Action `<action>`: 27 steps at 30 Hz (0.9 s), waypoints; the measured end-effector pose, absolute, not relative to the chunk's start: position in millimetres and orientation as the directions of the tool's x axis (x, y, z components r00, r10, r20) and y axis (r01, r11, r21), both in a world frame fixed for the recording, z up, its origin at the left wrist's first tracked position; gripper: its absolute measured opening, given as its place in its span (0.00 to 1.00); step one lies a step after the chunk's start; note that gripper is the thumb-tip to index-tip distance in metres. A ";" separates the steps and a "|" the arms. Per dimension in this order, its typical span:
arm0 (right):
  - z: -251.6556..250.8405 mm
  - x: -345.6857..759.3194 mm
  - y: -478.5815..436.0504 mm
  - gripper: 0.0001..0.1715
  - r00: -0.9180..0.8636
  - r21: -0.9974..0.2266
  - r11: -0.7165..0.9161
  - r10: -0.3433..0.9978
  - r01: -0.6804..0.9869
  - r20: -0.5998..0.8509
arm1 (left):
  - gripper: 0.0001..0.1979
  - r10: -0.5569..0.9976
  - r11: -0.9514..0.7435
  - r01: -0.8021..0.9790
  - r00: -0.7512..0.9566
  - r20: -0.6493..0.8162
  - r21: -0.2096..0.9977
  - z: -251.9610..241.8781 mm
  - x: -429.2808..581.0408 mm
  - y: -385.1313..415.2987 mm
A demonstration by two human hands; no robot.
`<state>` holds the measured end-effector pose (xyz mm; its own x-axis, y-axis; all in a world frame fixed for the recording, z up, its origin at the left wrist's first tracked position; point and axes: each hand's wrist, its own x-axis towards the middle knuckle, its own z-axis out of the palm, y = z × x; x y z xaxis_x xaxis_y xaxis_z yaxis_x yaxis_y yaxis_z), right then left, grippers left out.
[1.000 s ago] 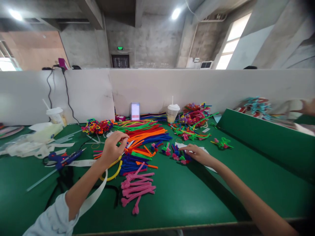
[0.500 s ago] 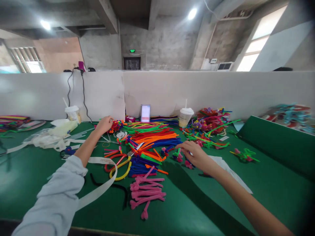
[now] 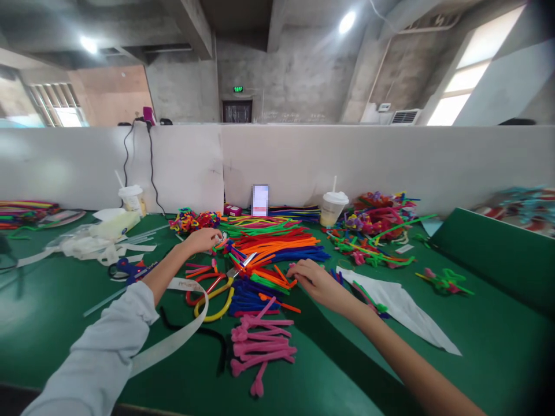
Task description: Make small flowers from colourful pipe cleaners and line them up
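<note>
Orange pipe cleaners lie roughly diagonally, apparently touching the right hand.

Left arm: loose pale blue long sleeve, soft wrinkled cloth, cuff bunched and ending at mid-forearm. Right forearm bare, no cuff in view. Left hand and right hand bare.

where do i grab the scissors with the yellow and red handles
Take the scissors by the yellow and red handle loops, coming from your side of the table and from above. The loops lie flat towards you, clear of the pile, while the blades point away towards the pipe cleaners.
</note>
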<state>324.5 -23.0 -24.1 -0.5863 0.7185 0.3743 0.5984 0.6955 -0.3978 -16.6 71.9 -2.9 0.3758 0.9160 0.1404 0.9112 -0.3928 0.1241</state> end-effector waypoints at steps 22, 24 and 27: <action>13.5 249.1 -28.5 0.16 -0.452 -0.365 0.687 0.704 0.628 0.547 | 0.08 0.674 -0.599 0.660 0.721 0.158 -0.453 42.8 47.7 -22.1; 19.3 237.1 -33.6 0.16 -0.538 -0.198 0.705 0.666 0.681 0.518 | 0.06 0.675 -0.627 0.658 0.726 0.132 -0.417 46.1 57.1 -30.9; 21.3 226.5 -35.3 0.13 -0.609 -0.009 0.690 0.645 0.724 0.462 | 0.09 0.697 -0.645 0.708 0.699 0.157 -0.289 53.0 62.2 -37.0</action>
